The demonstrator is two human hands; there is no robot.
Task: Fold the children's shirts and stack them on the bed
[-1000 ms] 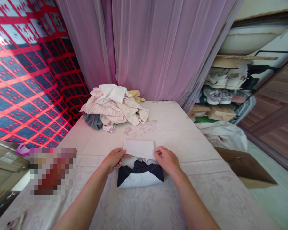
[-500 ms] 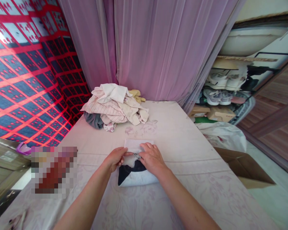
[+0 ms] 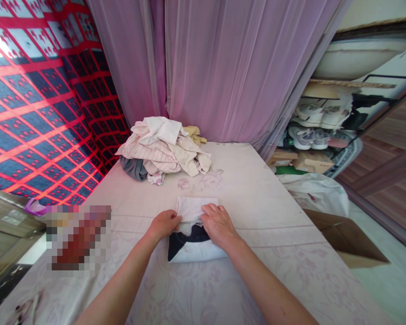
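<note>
A folded black-and-white garment [image 3: 199,251] lies on the light floral bedding in front of me, its far part a white folded panel [image 3: 193,208]. My left hand [image 3: 165,223] is closed at the panel's left corner, thumb and fingers pinching the cloth. On the right side, my right hand [image 3: 219,224] grips the same panel's edge with bent fingers over the top; its thumb is mostly hidden. Between the hands, a black part with a pale patch shows below the panel's near edge.
A heap of rumpled clothes [image 3: 162,149] lies at the far left of the bed [image 3: 250,180]. Purple curtains [image 3: 216,67] hang behind it. To the right stand an open cardboard box [image 3: 345,239], a plastic bag [image 3: 314,189] and a shelf with shoes [image 3: 311,136]. A pixelated patch covers something at left.
The white panel's near edge now lies straighter across the black part, covering the bunched bit between my hands. Both hands have stayed on the cloth, and the view has shifted slightly.
</note>
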